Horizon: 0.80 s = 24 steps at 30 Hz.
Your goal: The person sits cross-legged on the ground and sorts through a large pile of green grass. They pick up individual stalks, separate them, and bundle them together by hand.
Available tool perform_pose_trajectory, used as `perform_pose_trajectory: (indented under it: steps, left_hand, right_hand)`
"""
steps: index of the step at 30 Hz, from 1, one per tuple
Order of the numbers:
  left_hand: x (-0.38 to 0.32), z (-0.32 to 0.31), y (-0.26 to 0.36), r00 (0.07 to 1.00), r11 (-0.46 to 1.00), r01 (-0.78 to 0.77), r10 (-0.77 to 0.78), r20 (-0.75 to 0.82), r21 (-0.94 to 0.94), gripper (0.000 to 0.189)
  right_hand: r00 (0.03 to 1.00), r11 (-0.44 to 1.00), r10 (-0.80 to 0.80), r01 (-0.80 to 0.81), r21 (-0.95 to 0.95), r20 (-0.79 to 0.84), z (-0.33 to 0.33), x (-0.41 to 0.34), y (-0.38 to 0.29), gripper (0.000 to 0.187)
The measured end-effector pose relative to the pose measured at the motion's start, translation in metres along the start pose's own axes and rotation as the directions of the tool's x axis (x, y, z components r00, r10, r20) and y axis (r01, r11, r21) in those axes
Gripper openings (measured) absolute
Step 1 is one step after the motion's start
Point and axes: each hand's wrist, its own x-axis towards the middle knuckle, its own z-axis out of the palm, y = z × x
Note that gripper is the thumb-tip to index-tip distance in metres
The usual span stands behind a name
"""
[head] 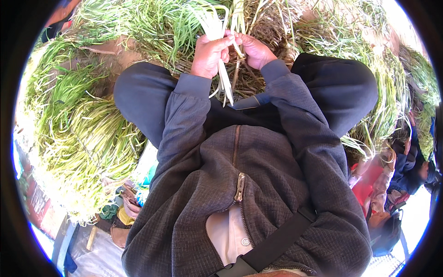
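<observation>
My left hand (211, 53) is closed round a small bunch of long pale-green leaf stalks (224, 81), whose whitish ends hang below it over my lap. My right hand (254, 50) is beside it, the fingertips of both hands meeting. The right fingers pinch a thin stalk strand (238, 48) next to a second bundle of stalks (238, 17), which runs upward from there. Brown dry stalks (249, 83) lie beneath both hands, between my crossed legs.
Heaps of green leaves (93, 138) lie at the left, with more leaves (377, 86) at the right. Other people sit close at the lower right, one in a red garment (368, 180) holding stalks. Cloths (126, 214) and a plastic sheet (100, 254) lie at the lower left.
</observation>
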Motion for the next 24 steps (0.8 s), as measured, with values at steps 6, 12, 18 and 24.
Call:
perform_pose_trajectory:
  steps: [6, 12, 18, 24]
  left_hand:
    - [-0.004, 0.006, 0.01, 0.989, 0.994, -0.103, 0.098, -0.11, -0.047, 0.011]
    - [-0.017, 0.0, 0.039, 0.988, 0.984, -0.157, 0.157, -0.01, -0.089, 0.013]
    - [-0.034, -0.03, 0.085, 0.956, 0.909, -0.273, 0.292, 0.015, -0.314, 0.018]
    - [-0.084, -0.091, 0.163, 0.904, 0.766, -0.219, 0.392, 0.17, -0.604, 0.021]
  right_hand:
    - [0.956, 0.911, -0.093, -0.032, -0.412, -0.279, 0.012, -0.005, -0.01, 0.02]
    - [0.868, 0.732, -0.276, -0.089, -0.675, -0.413, -0.015, 0.0, -0.017, 0.02]
    - [0.728, 0.529, -0.389, -0.326, -0.784, -0.565, -0.043, -0.014, -0.022, 0.033]
    - [0.674, 0.336, -0.369, -0.545, -0.768, -0.64, -0.069, -0.019, -0.011, 0.036]
